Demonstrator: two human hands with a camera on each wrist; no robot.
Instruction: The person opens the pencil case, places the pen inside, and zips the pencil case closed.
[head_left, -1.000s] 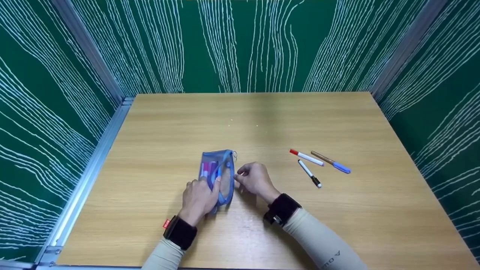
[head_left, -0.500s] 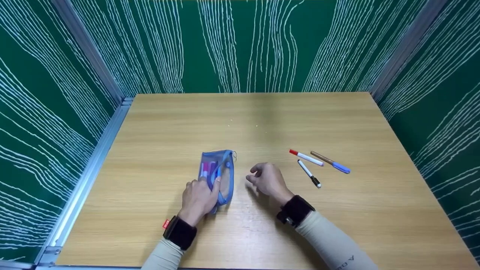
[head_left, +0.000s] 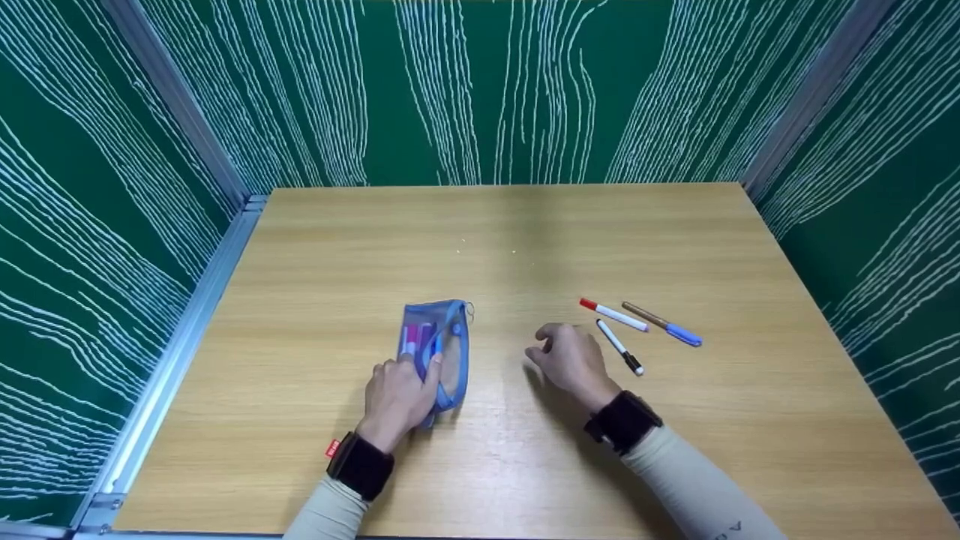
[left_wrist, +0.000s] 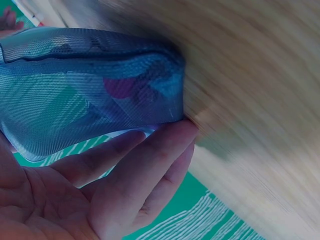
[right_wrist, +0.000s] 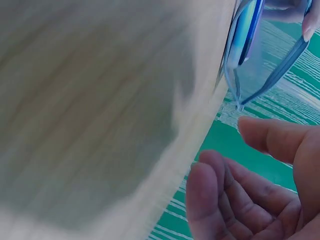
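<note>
In the head view a blue mesh pencil case lies on the table with its zip side gaping. Pens with pink and purple caps show through its left half. My left hand grips the case at its near left side, thumb at the opening and fingers along the outer wall. The left wrist view has the mesh side spread above those fingers. To the right, my right hand is apart from the case, thumb and loosely bent fingers holding nothing. Just beyond it lies a thin white marker with a black cap.
A white marker with a red cap and a brown pen with a blue cap lie farther right. Small pale specks dot the far part of the wooden table. Green walls with white lines enclose it on three sides.
My right hand has drawn away from the pencil case's right edge and moved right toward the loose markers. The left hand and the case have stayed in place.
</note>
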